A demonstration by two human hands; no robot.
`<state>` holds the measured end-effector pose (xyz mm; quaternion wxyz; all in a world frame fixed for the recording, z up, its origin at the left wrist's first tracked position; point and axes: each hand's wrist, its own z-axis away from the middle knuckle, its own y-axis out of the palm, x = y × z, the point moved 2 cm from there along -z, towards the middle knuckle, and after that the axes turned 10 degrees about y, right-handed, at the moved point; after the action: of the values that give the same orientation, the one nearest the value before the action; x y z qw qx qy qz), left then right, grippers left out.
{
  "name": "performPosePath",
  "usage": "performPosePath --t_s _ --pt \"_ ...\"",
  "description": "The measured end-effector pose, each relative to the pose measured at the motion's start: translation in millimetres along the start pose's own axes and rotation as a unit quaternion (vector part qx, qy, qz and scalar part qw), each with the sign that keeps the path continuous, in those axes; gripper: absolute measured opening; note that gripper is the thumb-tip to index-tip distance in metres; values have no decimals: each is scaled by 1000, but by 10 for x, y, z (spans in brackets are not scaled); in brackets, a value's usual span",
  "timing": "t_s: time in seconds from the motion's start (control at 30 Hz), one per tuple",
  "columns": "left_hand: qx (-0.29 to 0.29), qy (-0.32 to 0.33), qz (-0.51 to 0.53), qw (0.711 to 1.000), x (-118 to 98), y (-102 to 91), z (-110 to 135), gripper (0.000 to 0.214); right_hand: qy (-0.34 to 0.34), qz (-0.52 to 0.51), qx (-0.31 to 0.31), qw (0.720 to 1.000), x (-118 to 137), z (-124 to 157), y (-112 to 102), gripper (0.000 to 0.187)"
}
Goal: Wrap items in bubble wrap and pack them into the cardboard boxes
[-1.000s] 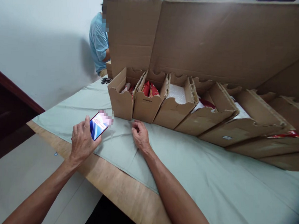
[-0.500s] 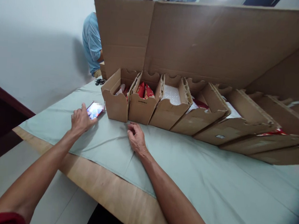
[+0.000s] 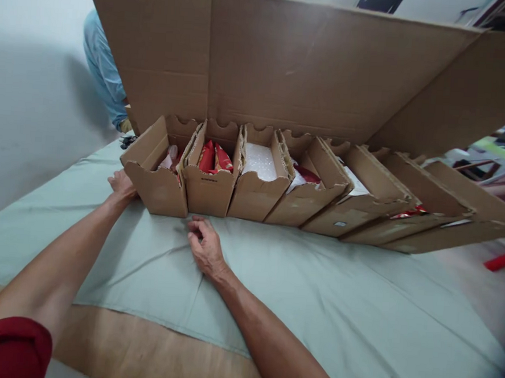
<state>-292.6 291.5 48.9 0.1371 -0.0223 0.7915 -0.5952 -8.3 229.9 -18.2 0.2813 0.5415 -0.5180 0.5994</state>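
My left hand (image 3: 123,183) reaches along the left side of the leftmost cardboard bin (image 3: 158,190). Its fingers are partly hidden by the bin wall, and no phone shows in or around it. My right hand (image 3: 206,248) rests on the pale green cloth (image 3: 247,268), just in front of the bins, with loosely curled fingers, the thumb apart and nothing held. Pinkish and red items (image 3: 169,159) lie in the leftmost bin. The bin beside it (image 3: 207,193) contains red packets (image 3: 215,157), and another bin holds white bubble wrap (image 3: 260,161).
Several more cardboard bins (image 3: 311,204) lean in a row toward the right. A tall cardboard panel (image 3: 294,66) stands behind them. A person in a light blue shirt (image 3: 103,68) is partly hidden at the back left. Dark small objects (image 3: 127,141) lie beyond the bins.
My left hand has moved forward to the leftmost bin's side, and the phone it was at is out of sight. My right hand stays on the cloth. The view has shifted right.
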Motion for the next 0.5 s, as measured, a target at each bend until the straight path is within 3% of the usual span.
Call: performPosePath --t_s 0.1,0.2,0.33,0.4,0.5 --pt "-35 -47 29 998 20 -117 186 36 14 -6 11 1000 17 -8 6 25" --pt "-88 -47 69 993 -113 -228 656 38 32 -10 20 999 45 -17 15 26" --pt "-160 24 135 978 -589 -265 1587 51 76 -1 35 996 116 -27 42 27" --pt "-212 85 180 957 -871 -222 1962 50 103 5 55 993 148 -60 39 25" --pt "-123 139 246 951 -1265 10 2201 52 133 8 93 987 169 -77 -65 20"
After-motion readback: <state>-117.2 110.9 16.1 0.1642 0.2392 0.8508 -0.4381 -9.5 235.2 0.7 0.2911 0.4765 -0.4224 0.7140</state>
